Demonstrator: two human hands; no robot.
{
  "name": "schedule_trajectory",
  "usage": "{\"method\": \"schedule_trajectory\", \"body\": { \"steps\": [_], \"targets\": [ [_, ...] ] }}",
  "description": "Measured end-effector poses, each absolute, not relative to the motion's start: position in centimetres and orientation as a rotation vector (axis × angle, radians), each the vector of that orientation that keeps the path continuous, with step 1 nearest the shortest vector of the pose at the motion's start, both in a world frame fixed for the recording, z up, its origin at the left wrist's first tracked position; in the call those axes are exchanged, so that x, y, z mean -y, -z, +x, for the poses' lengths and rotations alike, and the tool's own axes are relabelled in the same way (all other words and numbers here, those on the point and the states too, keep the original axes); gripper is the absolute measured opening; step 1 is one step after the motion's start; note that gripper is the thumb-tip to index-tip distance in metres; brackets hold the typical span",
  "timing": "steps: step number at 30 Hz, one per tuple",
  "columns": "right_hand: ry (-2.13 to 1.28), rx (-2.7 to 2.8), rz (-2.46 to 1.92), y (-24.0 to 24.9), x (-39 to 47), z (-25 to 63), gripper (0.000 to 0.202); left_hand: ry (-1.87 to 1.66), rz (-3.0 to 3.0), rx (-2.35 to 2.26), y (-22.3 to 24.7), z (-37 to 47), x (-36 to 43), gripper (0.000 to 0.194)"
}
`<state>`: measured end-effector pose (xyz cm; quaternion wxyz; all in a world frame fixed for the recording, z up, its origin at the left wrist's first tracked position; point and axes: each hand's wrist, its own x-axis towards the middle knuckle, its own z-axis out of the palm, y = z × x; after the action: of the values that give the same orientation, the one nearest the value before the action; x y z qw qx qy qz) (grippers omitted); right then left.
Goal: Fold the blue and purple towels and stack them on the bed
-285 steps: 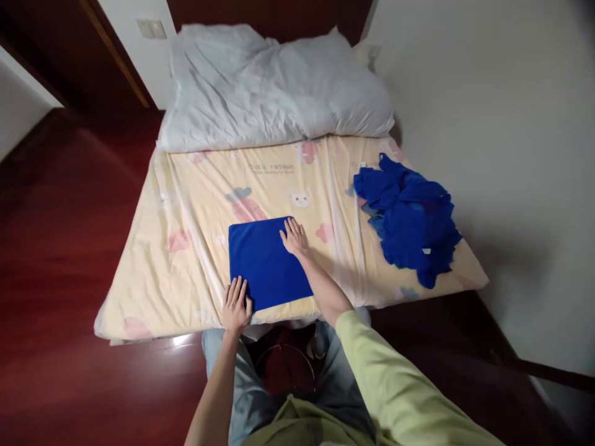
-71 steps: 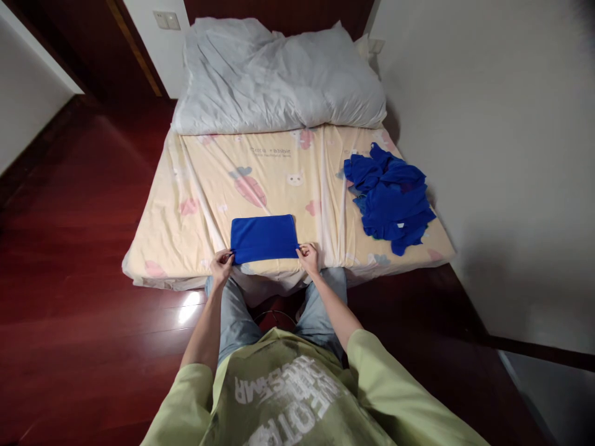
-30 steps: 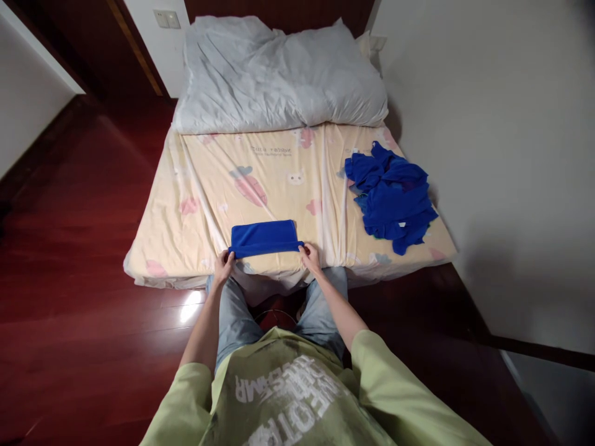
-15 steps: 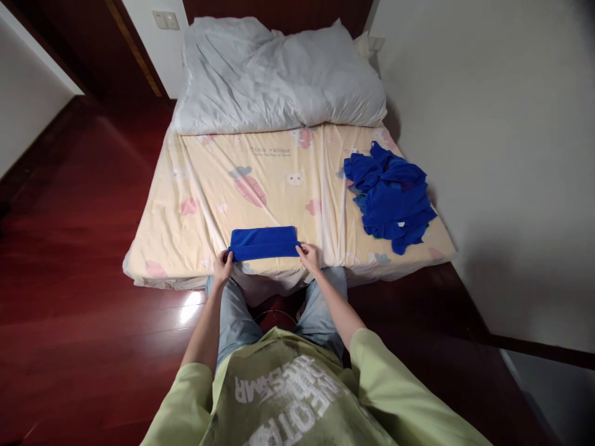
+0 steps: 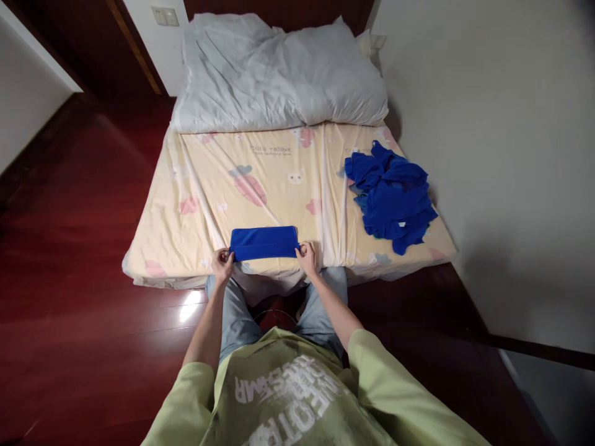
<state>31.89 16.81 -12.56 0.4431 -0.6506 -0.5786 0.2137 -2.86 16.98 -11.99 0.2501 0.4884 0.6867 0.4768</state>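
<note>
A blue cloth (image 5: 264,242), folded into a long flat strip, lies near the front edge of the bed. My left hand (image 5: 222,262) pinches its left end between thumb and fingers. At the opposite end, my right hand (image 5: 307,257) grips the cloth's right edge the same way. Both hands rest low at the mattress edge. Farther right on the bed is a rumpled heap of blue cloths (image 5: 393,198), apart from both hands, with a small white tag showing.
The bed (image 5: 204,186) has a pale yellow printed sheet. A bulky grey-white quilt (image 5: 283,77) is piled at its head. A wall (image 5: 511,155) runs along the right side, and dark red flooring (image 5: 83,248) spreads to the left.
My fingers have shifted slightly at both ends of the folded cloth, the right hand's fingers curling more. The cloth and the blue heap stay nearly in place.
</note>
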Motion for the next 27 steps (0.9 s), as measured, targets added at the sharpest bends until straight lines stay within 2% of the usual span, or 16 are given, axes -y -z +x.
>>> {"method": "schedule_trajectory", "body": {
  "steps": [3,10,18,23,27],
  "targets": [
    [-0.553,1.594,-1.529,11.9,-16.5,31.7,0.025,-1.352,1.365,-1.795,12.0,-2.9,-17.0,0.023],
    [-0.697,1.69,-1.39,11.0,-16.5,32.5,0.038,-1.269,1.418,-1.785,11.7,-2.6,-16.7,0.018],
    [-0.8,1.77,-1.38,11.4,-16.6,33.4,0.06,-1.133,1.582,-1.673,11.6,-3.4,-16.9,0.024],
    [-0.791,1.659,-1.368,11.9,-17.0,33.0,0.047,-1.047,1.725,-1.583,10.9,-3.8,-16.6,0.05],
    [-0.882,1.561,-1.404,11.8,-17.3,33.1,0.04,-1.095,1.632,-1.648,10.7,-3.6,-16.6,0.04]
  ]
}}
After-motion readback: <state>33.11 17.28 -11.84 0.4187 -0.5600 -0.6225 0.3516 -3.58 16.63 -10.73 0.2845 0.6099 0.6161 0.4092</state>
